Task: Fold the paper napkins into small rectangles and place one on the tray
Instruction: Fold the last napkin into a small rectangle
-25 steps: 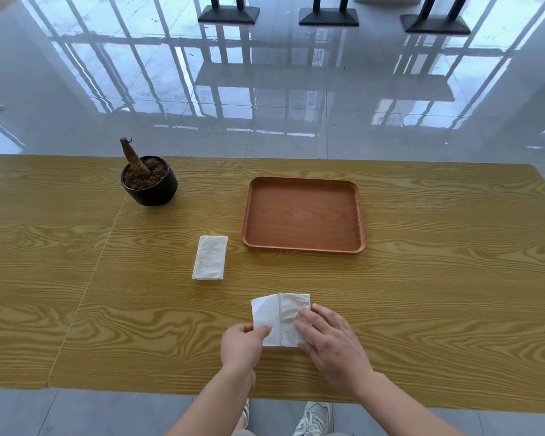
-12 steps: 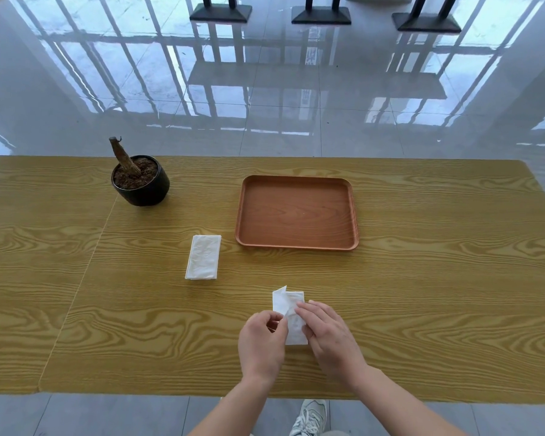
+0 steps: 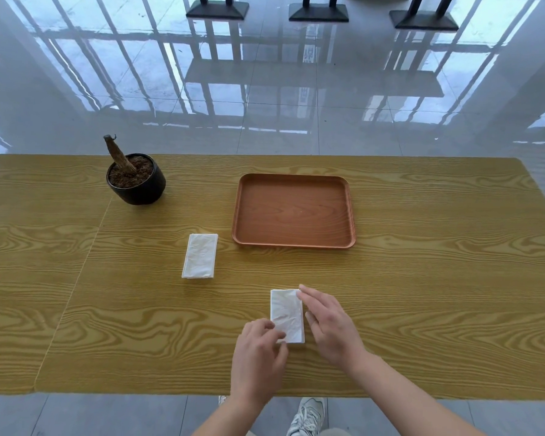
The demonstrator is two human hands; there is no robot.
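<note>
A white paper napkin [image 3: 286,313], folded into a narrow upright rectangle, lies flat near the table's front edge. My left hand [image 3: 258,357] pinches its lower left corner with thumb and fingers. My right hand [image 3: 329,325] rests flat along its right edge, fingers spread and touching the paper. A second folded napkin [image 3: 200,255] lies by itself further left and back. The brown wooden tray [image 3: 296,243] sits behind both, with nothing on it.
A black pot [image 3: 145,190] holding soil and a bare stump stands at the back left. The wood-grain table [image 3: 438,294] runs wide on both sides; its front edge is just below my wrists. Glossy tiled floor and stand bases lie beyond.
The near napkin went from a wider half-open shape to a narrow flat rectangle. My left hand folded the left flap over and now holds the lower corner; my right hand slid to the right edge.
</note>
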